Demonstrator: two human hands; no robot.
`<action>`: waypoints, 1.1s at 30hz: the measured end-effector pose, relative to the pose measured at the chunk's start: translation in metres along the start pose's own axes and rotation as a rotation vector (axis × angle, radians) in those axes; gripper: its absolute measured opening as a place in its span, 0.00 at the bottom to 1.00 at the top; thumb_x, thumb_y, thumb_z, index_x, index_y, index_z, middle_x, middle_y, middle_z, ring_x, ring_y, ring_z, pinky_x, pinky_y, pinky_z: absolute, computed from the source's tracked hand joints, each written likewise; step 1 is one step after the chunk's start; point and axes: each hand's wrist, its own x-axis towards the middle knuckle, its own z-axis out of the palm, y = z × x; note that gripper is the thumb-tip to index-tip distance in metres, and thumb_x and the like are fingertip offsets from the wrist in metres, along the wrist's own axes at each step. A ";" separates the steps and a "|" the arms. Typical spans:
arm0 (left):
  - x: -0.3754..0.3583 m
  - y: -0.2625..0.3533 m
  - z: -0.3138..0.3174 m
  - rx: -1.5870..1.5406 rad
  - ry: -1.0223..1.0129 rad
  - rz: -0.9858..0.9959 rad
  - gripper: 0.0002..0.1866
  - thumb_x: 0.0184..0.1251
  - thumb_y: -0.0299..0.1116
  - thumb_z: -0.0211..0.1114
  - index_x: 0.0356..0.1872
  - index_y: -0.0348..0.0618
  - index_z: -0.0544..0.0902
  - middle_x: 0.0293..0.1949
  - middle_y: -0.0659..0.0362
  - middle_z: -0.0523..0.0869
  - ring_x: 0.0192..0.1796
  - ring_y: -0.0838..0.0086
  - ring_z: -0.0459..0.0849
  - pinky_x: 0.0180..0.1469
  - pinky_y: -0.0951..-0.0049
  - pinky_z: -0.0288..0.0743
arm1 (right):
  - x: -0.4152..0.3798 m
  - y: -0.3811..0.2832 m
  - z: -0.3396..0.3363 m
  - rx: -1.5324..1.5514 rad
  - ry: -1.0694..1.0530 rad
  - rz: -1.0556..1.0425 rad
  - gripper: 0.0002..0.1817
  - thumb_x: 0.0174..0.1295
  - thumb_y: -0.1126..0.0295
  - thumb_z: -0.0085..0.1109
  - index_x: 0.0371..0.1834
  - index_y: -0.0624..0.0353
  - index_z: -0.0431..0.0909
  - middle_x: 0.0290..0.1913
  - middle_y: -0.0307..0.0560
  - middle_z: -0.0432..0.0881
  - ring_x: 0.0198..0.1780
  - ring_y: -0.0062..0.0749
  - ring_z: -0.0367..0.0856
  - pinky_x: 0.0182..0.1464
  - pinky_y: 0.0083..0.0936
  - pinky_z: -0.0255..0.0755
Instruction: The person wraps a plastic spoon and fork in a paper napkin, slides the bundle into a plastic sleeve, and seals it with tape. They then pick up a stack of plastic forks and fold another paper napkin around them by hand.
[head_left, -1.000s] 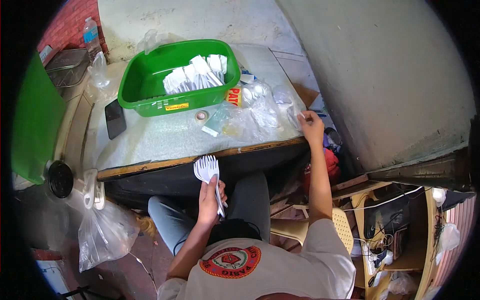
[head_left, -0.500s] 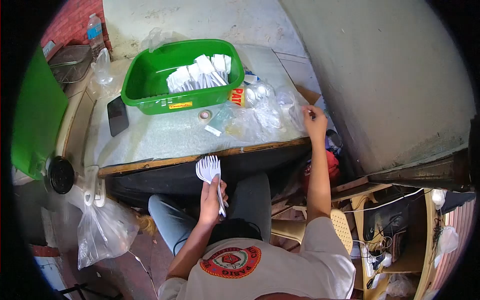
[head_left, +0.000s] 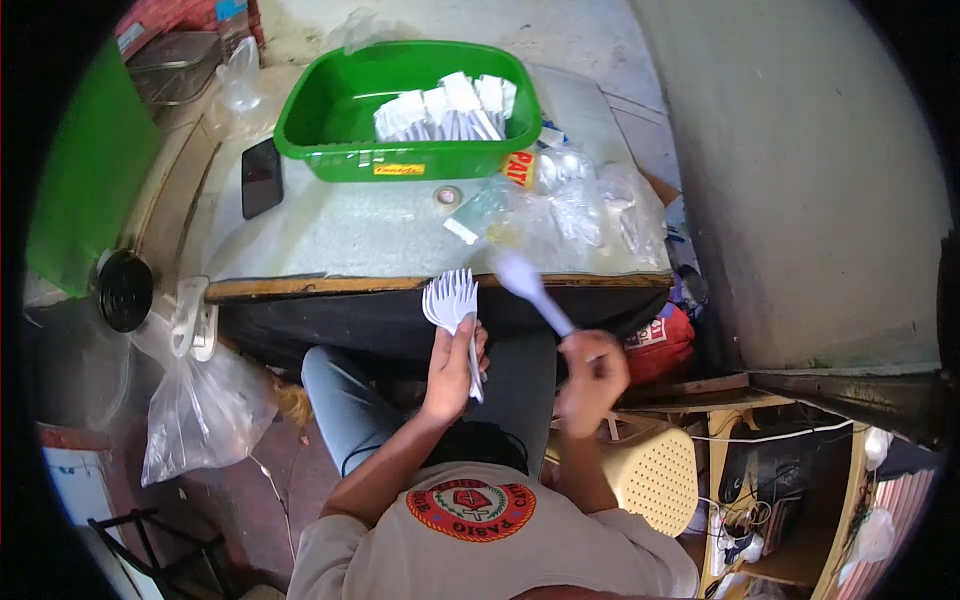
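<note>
My left hand (head_left: 458, 372) is closed around a bundle of white plastic forks (head_left: 452, 298), tines up, in front of the table edge. Between the fingers of my right hand (head_left: 592, 375) is a white plastic spoon (head_left: 535, 292), blurred by motion, its bowl tilted up toward the forks. Clear plastic bags (head_left: 575, 215) lie crumpled on the table's right side, with spoon shapes in one. Behind them stands a green basin (head_left: 335, 163) holding a row of white wrapped bundles (head_left: 440, 112).
A roll of tape (head_left: 446, 197) and a black phone (head_left: 262, 180) lie on the table (head_left: 340, 235). A clear bag (head_left: 205, 420) hangs at the left. A beige perforated chair (head_left: 655, 475) stands at my right, beside shelves with cables.
My right hand has come from the bags at the table's right edge down toward my left hand, now with a spoon in it. The view has shifted; the left hand still holds the forks.
</note>
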 end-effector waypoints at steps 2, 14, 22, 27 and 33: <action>-0.006 0.005 0.005 0.016 0.022 0.004 0.10 0.80 0.39 0.49 0.50 0.45 0.70 0.32 0.66 0.73 0.30 0.85 0.69 0.31 0.81 0.67 | -0.040 0.014 0.021 0.188 -0.089 0.160 0.07 0.58 0.86 0.62 0.34 0.63 0.77 0.37 0.46 0.80 0.37 0.23 0.78 0.41 0.21 0.73; -0.012 -0.010 -0.010 0.259 0.202 0.352 0.15 0.81 0.38 0.46 0.57 0.37 0.67 0.43 0.60 0.77 0.41 0.81 0.73 0.45 0.79 0.69 | -0.057 0.016 0.044 -0.170 -0.575 -0.066 0.19 0.62 0.81 0.57 0.58 0.64 0.78 0.35 0.52 0.80 0.33 0.32 0.80 0.38 0.25 0.74; -0.006 -0.014 -0.019 0.288 0.163 0.370 0.10 0.78 0.32 0.52 0.52 0.37 0.69 0.38 0.60 0.78 0.38 0.81 0.75 0.42 0.79 0.71 | -0.049 0.002 0.041 -0.504 -0.741 -0.246 0.22 0.59 0.78 0.56 0.59 0.62 0.76 0.39 0.52 0.81 0.37 0.49 0.82 0.39 0.35 0.76; -0.012 0.000 -0.019 0.465 0.090 0.290 0.08 0.77 0.31 0.53 0.51 0.40 0.69 0.27 0.63 0.75 0.25 0.84 0.73 0.27 0.82 0.69 | -0.015 -0.004 0.029 -0.329 -0.669 -0.265 0.08 0.60 0.77 0.61 0.42 0.64 0.82 0.37 0.49 0.80 0.35 0.41 0.81 0.40 0.27 0.75; -0.021 0.002 -0.015 0.628 -0.090 0.393 0.20 0.71 0.25 0.57 0.61 0.34 0.66 0.38 0.56 0.83 0.36 0.73 0.82 0.41 0.71 0.77 | -0.001 -0.001 0.043 0.244 -0.746 0.124 0.35 0.60 0.76 0.64 0.70 0.64 0.59 0.71 0.50 0.62 0.66 0.31 0.68 0.65 0.30 0.65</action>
